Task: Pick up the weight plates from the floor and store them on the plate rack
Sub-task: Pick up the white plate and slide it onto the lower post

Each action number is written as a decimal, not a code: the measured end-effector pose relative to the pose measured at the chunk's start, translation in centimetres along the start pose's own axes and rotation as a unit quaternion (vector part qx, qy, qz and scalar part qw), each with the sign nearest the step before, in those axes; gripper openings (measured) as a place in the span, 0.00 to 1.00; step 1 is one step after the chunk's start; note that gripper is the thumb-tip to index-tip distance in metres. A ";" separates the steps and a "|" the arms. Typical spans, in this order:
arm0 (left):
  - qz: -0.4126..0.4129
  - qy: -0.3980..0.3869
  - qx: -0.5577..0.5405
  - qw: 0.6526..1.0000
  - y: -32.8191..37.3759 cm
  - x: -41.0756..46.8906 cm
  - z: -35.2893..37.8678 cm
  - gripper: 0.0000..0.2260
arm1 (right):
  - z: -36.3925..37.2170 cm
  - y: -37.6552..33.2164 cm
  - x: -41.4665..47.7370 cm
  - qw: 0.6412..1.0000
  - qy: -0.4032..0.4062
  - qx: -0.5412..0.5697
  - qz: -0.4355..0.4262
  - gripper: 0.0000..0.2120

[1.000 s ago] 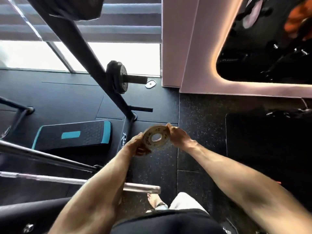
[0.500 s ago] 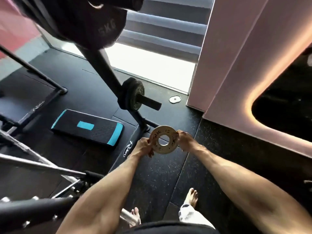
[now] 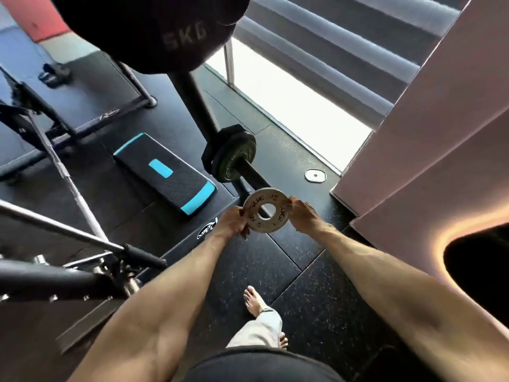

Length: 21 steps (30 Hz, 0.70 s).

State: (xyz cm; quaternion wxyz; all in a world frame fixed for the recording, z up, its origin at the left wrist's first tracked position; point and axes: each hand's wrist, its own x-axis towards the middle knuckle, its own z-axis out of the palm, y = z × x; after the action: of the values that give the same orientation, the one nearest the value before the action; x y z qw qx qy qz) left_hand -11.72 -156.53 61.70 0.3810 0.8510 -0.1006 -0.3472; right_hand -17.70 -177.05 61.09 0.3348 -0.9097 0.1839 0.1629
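Plate (image 3: 266,210) held by its rim between both hands, left hand (image 3: 232,223) and right hand (image 3: 303,216) pinching opposite edges. Rack peg (image 3: 253,175) lies just beyond the grip, its free end pointing toward the plate's bore. Alignment appears close, though depth is unclear.

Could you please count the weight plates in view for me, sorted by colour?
Pale plates: 2, the held plate between left hand and right hand, and the floor plate.
Dark plates: 3 I can distinguish, the 5KG plate, plus the round plate and many-sided plate on the lower peg.
Total: 5
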 end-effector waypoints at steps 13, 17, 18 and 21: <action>-0.092 0.006 -0.086 0.992 0.6 6.2 0.7 0.10 | -2.3 2.0 8.9 0.996 -0.057 -0.051 -0.044 0.05; -0.092 0.034 -0.106 0.990 0.6 6.3 0.8 0.11 | -2.6 1.6 11.0 0.989 -0.077 -0.069 -0.102 0.07; -0.101 0.049 -0.119 0.987 0.8 6.4 0.8 0.12 | -2.7 1.4 11.4 0.989 -0.079 -0.067 -0.109 0.08; -0.119 0.118 -0.138 0.976 1.6 6.7 1.1 0.14 | -2.8 0.5 13.2 0.988 -0.088 -0.035 -0.120 0.09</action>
State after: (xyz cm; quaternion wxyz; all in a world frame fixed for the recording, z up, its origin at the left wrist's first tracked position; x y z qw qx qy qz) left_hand -7.34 -161.16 58.90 0.4597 0.8312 0.0964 -0.2974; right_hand -5.79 -182.23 57.28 0.3347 -0.9186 0.0373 0.2068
